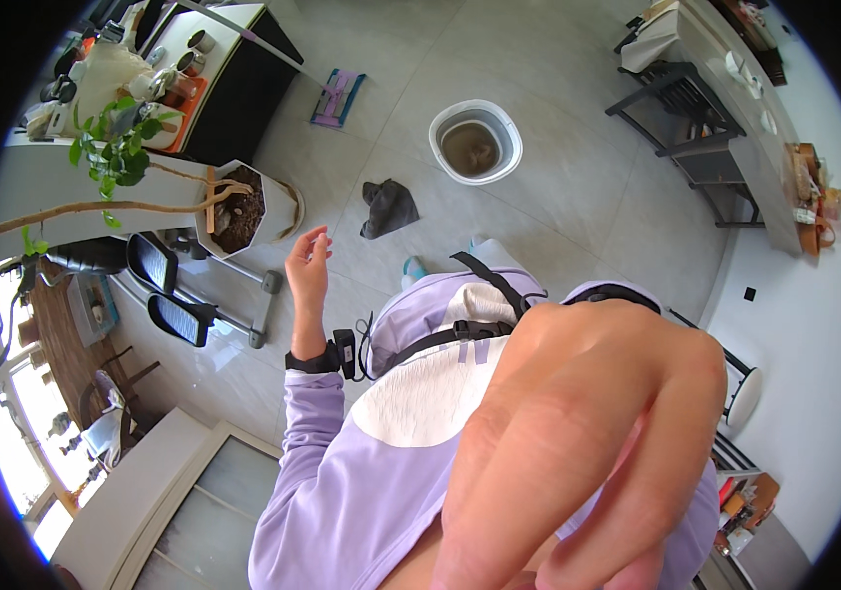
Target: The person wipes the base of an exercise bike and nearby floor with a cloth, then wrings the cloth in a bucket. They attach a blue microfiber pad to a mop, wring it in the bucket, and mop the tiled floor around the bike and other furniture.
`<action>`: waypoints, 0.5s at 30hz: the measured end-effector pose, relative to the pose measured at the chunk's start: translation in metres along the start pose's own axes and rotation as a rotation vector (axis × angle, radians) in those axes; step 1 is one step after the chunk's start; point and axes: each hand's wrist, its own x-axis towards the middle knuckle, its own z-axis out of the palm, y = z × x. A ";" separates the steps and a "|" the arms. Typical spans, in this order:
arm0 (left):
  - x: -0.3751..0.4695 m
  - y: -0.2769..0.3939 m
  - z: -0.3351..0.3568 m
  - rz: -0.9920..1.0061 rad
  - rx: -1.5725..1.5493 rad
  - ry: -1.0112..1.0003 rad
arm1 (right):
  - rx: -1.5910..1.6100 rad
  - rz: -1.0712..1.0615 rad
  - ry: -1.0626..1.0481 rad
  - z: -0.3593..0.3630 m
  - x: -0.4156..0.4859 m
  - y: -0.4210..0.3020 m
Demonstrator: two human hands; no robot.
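Note:
My left hand (308,267) is raised at the left of my body over the tiled floor, its fingers slightly curled and apart, holding nothing. Very near the camera, my right hand (582,442) fills the lower right with its back towards the view; its fingers point down, and their tips are partly cut off or hidden, so I cannot tell whether they hold anything. A dark grey cloth (388,209) lies crumpled on the floor ahead of my feet. Beyond it stands a white bucket (515,140) with murky water (470,149).
A flat mop (335,96) rests on the floor beside a black-sided cabinet (251,92). Left are a potted plant (270,210) and exercise equipment with pedals (175,318). A dark chair (678,110) stands by a long counter (759,169) at the right.

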 end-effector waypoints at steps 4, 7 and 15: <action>-0.001 0.000 0.013 -0.030 0.000 0.030 | -0.023 0.011 -0.004 -0.007 -0.009 -0.011; 0.000 0.007 0.032 -0.022 0.004 0.023 | -0.071 0.003 0.008 -0.012 -0.016 -0.028; 0.005 0.033 0.089 0.049 0.046 -0.034 | -0.240 -0.017 0.091 -0.025 -0.042 -0.089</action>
